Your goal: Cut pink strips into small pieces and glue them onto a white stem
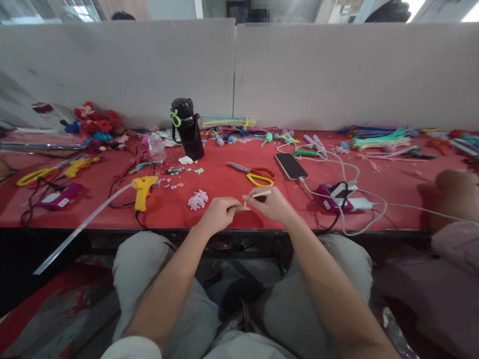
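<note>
On my feed I had both hands together at the near edge of the red bench [404, 187], above my lap. The right hand [275, 203] was closed around a short pale stick [261, 194], which angled up to the right. The left hand [219, 212] pinched its lower end between the fingertips. The yellow scissors [258, 176] lay just beyond them, a phone [291, 165] further right, a pink cluster [197, 199] and a yellow glue gun [142, 192] to the left.

Bright, even light falls from above (windows [78, 11] glow behind the partition [149, 65]). Shadows are soft. Edges bend and blur
</note>
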Tool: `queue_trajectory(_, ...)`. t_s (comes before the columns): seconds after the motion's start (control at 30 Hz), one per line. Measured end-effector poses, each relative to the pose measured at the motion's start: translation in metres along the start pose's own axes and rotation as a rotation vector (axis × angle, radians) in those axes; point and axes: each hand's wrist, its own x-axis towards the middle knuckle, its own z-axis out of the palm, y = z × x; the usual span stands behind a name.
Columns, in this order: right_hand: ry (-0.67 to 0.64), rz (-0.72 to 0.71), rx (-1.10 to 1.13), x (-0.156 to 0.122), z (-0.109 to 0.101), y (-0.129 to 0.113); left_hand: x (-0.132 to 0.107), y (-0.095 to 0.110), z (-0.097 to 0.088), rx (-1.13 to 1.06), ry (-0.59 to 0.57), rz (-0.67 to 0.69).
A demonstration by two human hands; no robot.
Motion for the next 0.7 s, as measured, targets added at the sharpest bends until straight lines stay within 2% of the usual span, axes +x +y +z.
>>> queue_trajectory(0.1,0.060,0.007,0.029,0.002,-0.001,0.000,-0.001,0.007,-0.002,-0.157,-0.001,-0.011)
queue_trajectory(0.27,0.096,0.072,0.110,0.005,0.004,-0.002,-0.003,0.016,-0.011,-0.462,0.007,-0.130)
queue_trajectory(0.4,0.130,0.148,0.250,0.007,0.008,0.000,-0.001,0.017,-0.017,-0.597,-0.016,-0.198)
queue_trajectory(0.6,0.187,0.289,0.466,0.009,0.027,0.004,0.003,0.004,-0.013,-0.598,0.221,-0.263)
queue_trajectory(0.7,0.172,0.321,0.482,0.006,0.040,0.002,0.003,-0.007,-0.008,-0.471,0.302,-0.286)
